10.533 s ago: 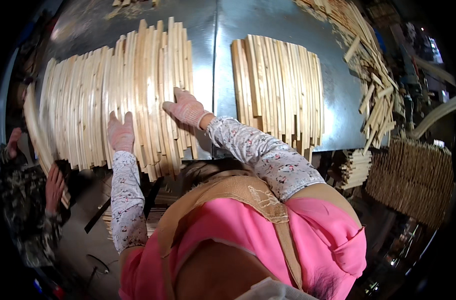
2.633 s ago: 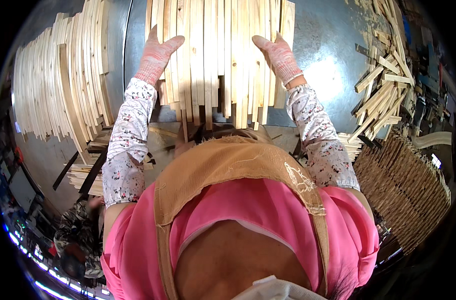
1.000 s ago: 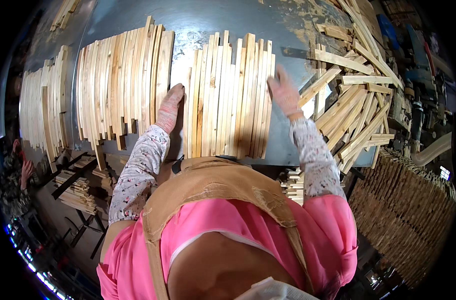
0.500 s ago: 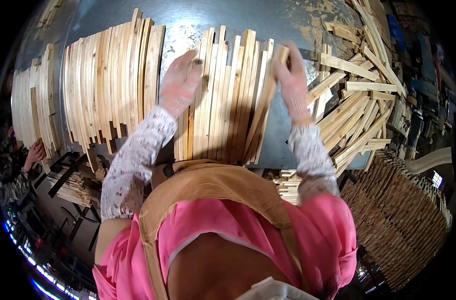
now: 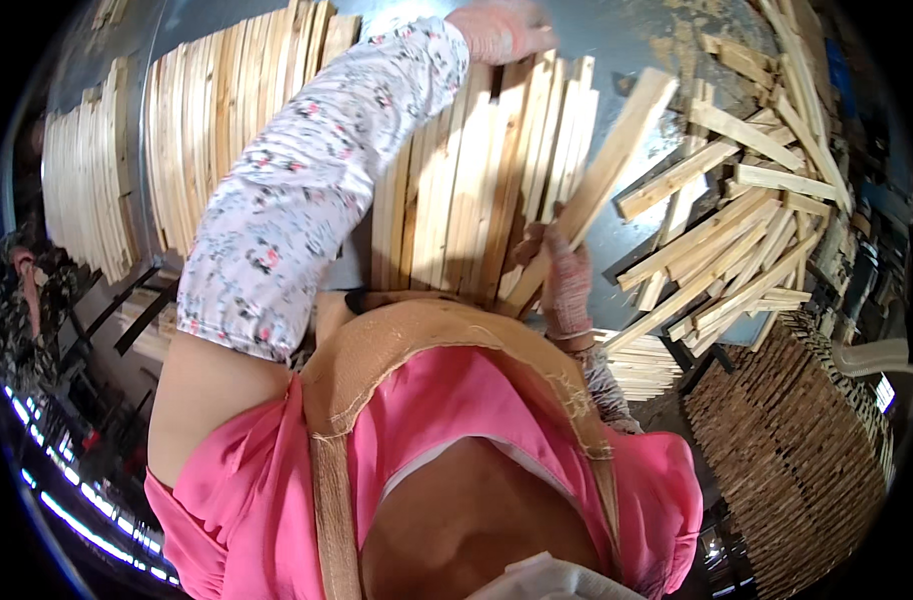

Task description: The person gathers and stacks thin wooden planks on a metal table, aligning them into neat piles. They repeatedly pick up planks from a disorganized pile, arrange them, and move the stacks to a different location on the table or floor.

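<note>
A row of pale wooden strips (image 5: pixel 467 190) lies side by side in front of me, with uneven far ends. My left hand (image 5: pixel 502 32), in a pinkish knit glove, reaches across to those far ends; it is slightly blurred, its fingers stretched to the right, and I see nothing held in it. At the row's near right, my gloved right hand (image 5: pixel 567 285) is closed around a wider wooden strip (image 5: pixel 622 145). That strip slants up and right, its far end apart from the row and its near end by my apron (image 5: pixel 447 325).
Two more rows of strips, one nearer (image 5: pixel 222 120) and one farther left (image 5: pixel 87 185), lie on the dark metal table (image 5: pixel 632 30). A jumbled heap of strips (image 5: pixel 737 235) covers its right side. Below right stands a large wood stack (image 5: pixel 792 460). Another person's arm (image 5: pixel 27 285) shows at far left.
My left hand has moved from the row's left side to its far ends. My right hand has come nearer to me, and the strip in it now leans farther right, away from the row.
</note>
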Demonstrator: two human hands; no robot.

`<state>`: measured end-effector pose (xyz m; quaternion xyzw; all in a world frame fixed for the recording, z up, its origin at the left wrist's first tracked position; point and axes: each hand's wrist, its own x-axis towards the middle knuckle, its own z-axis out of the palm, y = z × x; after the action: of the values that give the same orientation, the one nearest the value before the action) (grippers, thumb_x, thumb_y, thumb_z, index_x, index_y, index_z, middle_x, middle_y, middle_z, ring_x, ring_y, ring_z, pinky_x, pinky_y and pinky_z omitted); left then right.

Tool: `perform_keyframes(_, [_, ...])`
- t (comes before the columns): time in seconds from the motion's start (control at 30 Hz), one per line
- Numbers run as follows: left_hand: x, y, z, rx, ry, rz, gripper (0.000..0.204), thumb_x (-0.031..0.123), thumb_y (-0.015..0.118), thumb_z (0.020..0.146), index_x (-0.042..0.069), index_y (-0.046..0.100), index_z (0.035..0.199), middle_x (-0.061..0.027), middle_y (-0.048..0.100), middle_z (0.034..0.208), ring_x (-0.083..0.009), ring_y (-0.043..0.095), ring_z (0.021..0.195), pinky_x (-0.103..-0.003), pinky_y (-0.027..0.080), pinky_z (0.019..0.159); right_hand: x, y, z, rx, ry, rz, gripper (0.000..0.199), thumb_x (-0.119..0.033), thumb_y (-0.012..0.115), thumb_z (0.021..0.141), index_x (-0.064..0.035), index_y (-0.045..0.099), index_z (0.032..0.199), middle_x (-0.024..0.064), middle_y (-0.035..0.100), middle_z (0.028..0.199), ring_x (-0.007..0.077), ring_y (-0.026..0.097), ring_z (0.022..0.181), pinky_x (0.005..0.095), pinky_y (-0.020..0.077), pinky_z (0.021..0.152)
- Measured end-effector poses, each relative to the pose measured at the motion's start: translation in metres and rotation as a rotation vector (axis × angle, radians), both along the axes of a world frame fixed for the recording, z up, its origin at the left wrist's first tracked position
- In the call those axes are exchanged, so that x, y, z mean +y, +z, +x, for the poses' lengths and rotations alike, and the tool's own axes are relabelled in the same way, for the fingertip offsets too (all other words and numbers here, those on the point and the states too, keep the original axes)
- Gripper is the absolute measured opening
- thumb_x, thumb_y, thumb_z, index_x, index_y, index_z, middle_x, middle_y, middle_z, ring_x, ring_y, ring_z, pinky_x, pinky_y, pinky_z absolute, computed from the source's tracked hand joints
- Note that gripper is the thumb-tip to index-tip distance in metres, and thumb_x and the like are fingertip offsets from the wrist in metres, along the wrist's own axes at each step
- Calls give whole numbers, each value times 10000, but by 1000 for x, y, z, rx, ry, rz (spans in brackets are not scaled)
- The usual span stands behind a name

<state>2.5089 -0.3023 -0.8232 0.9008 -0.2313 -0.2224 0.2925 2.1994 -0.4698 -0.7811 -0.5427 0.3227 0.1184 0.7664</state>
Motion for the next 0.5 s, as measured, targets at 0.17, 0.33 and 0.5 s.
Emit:
perform_keyframes(0.17, [0, 67, -9, 83, 141, -504, 307, 315, 740, 978, 56, 692, 1136, -118, 710, 874, -243, 711, 798, -421, 597, 765, 9, -36, 17, -417, 185, -158, 590, -186, 786, 1027, -1, 540, 1531, 150, 717, 1231, 219, 725, 1048, 363, 665, 916])
perform_keyframes(0.33, [22, 97, 23, 334, 309, -721, 260, 279, 749, 991, 73, 677, 1132, -173, 715, 944, -298, 715, 820, -432, 614, 813, 6, -15, 57, -306, 326, -239, 621, -106, 808, 987, -26, 538, 1541, 143, 737, 1209, 246, 734, 1098, 405, 660, 986])
perform_keyframes(0.5, [115, -20, -3, -372, 199, -16, 558, 463, 632, 1020, 104, 668, 1447, -215, 719, 1333, -392, 646, 1313, -480, 502, 1141, -13, 8, 45, -41, 298, -271, 524, -409, 748, 974, 52, 693, 1218, 156, 770, 1053, 274, 754, 1014, 429, 617, 948])
